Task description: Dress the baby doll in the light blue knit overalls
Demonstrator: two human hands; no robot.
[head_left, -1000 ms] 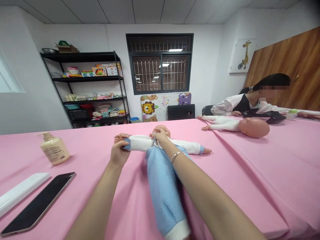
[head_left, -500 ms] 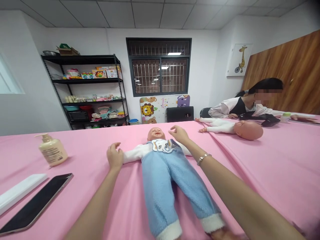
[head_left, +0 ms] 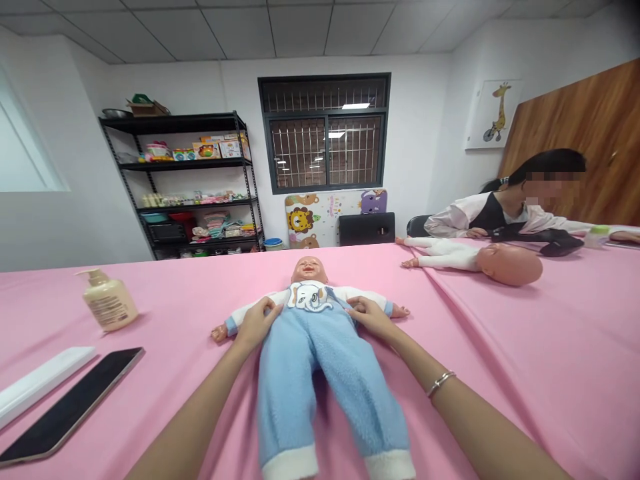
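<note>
A baby doll [head_left: 309,270] lies face up on the pink tablecloth [head_left: 190,287], its arms spread out to both sides. It wears light blue fleece overalls [head_left: 295,353] with an elephant face on the bib, over a white top. My left hand [head_left: 257,321] is at the left side of the overalls near the doll's waist, fingers curled against the cloth. At the opposite side my right hand [head_left: 370,317] touches the edge of the overalls below the doll's arm, its fingers bent together. The fingertips of both hands are too small to make out clearly.
At the left are a pump bottle [head_left: 109,303], a white case [head_left: 45,380] and a phone [head_left: 75,403]. A second doll [head_left: 470,259] lies at the back right, in front of a seated person [head_left: 515,207]. Shelves [head_left: 175,163] stand behind the table.
Both hands have come down to the sides of the overalls, my left from beside the doll's hand, my right from beside its head. The doll's legs have shifted left and its arms now show fully.
</note>
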